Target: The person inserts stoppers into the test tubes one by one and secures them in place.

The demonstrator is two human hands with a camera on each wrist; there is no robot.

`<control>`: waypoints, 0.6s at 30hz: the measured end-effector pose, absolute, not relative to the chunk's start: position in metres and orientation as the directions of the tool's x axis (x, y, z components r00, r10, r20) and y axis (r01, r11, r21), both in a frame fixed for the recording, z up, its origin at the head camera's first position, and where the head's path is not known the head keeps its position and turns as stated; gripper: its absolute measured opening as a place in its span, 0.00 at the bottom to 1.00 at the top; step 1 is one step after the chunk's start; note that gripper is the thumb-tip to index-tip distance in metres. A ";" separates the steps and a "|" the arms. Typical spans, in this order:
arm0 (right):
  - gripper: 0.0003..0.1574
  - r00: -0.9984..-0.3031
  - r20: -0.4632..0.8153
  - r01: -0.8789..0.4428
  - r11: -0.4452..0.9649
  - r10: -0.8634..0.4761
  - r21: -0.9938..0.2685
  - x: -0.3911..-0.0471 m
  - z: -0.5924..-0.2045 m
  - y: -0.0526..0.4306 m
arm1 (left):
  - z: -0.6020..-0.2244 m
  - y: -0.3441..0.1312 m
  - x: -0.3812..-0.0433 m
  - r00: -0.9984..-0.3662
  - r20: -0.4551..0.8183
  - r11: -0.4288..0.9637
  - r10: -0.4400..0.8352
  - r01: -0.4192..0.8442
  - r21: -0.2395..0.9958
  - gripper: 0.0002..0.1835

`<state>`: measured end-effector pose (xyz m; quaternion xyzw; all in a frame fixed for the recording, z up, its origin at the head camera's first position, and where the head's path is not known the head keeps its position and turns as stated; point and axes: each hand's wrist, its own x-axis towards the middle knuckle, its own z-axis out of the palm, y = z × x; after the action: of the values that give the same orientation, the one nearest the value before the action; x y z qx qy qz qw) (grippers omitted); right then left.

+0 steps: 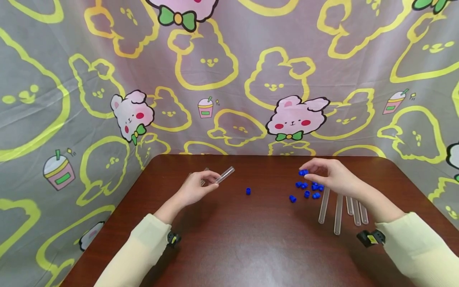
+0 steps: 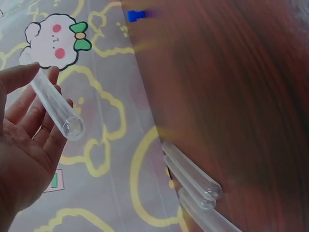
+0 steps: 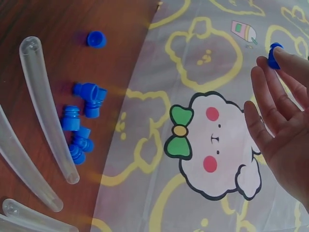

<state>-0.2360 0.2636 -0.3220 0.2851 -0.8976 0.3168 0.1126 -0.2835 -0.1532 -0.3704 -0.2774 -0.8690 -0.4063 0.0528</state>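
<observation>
Left thumb and fingers pinch a clear tube; right thumb and fingertips pinch a blue cap.
The left hand (image 1: 197, 186), left of centre in the head view, tilts its held tube (image 1: 225, 175); the right hand (image 1: 331, 175), right of centre, holds its cap (image 1: 303, 172) above loose caps (image 1: 306, 194), beside see-through tubes (image 1: 338, 215) lying lower right. A lone cap (image 1: 248, 191) sits mid-frame on the brown table (image 1: 233, 239). The left wrist view's lower middle shows more tubes (image 2: 193, 168), mostly hidden by the hand in the head view; the right wrist view's upper left shows one cap's hollow mouth.
</observation>
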 end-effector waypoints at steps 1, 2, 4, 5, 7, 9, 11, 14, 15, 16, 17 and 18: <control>0.13 -0.812 0.388 -0.583 0.637 -0.437 -0.503 -0.236 -0.321 0.263 | -0.370 -0.152 -0.283 -0.837 0.323 0.516 0.441 0.531 0.672 0.11; 0.14 -0.811 0.392 -0.584 0.638 -0.434 -0.503 -0.235 -0.320 0.263 | -0.369 -0.152 -0.282 -0.834 0.329 0.515 0.443 0.537 0.668 0.11; 0.14 -0.809 0.402 -0.587 0.636 -0.430 -0.501 -0.235 -0.319 0.263 | -0.367 -0.151 -0.280 -0.831 0.335 0.514 0.444 0.543 0.664 0.11; 0.14 -0.807 0.406 -0.589 0.635 -0.428 -0.501 -0.235 -0.318 0.262 | -0.367 -0.150 -0.279 -0.828 0.340 0.513 0.446 0.548 0.661 0.11; 0.14 -0.806 0.411 -0.590 0.630 -0.426 -0.504 -0.236 -0.318 0.261 | -0.365 -0.149 -0.277 -0.826 0.341 0.515 0.448 0.551 0.657 0.11; 0.14 -0.808 0.409 -0.588 0.624 -0.424 -0.515 -0.237 -0.317 0.260 | -0.363 -0.148 -0.274 -0.829 0.335 0.525 0.448 0.547 0.652 0.11; 0.14 -0.812 0.405 -0.582 0.620 -0.419 -0.526 -0.238 -0.317 0.259 | -0.362 -0.147 -0.272 -0.831 0.325 0.534 0.451 0.543 0.648 0.11; 0.14 -0.823 0.397 -0.568 0.620 -0.406 -0.542 -0.240 -0.316 0.256 | -0.361 -0.144 -0.270 -0.824 0.314 0.518 0.472 0.547 0.658 0.12; 0.14 -0.824 0.397 -0.566 0.619 -0.404 -0.545 -0.241 -0.316 0.255 | -0.360 -0.143 -0.269 -0.818 0.314 0.505 0.481 0.552 0.664 0.12; 0.14 -0.825 0.397 -0.565 0.617 -0.402 -0.548 -0.241 -0.315 0.253 | -0.360 -0.142 -0.269 -0.811 0.319 0.492 0.490 0.559 0.667 0.12; 0.14 -0.826 0.398 -0.564 0.614 -0.400 -0.552 -0.242 -0.315 0.252 | -0.360 -0.141 -0.269 -0.802 0.326 0.475 0.500 0.569 0.671 0.12; 0.14 -0.825 0.399 -0.565 0.609 -0.400 -0.557 -0.242 -0.314 0.250 | -0.360 -0.140 -0.269 -0.794 0.331 0.457 0.510 0.576 0.677 0.11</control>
<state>-0.2420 0.2502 -0.3142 0.2713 -0.8892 0.3492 0.1178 -0.2687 -0.1401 -0.3600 -0.3183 -0.8527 -0.4123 0.0403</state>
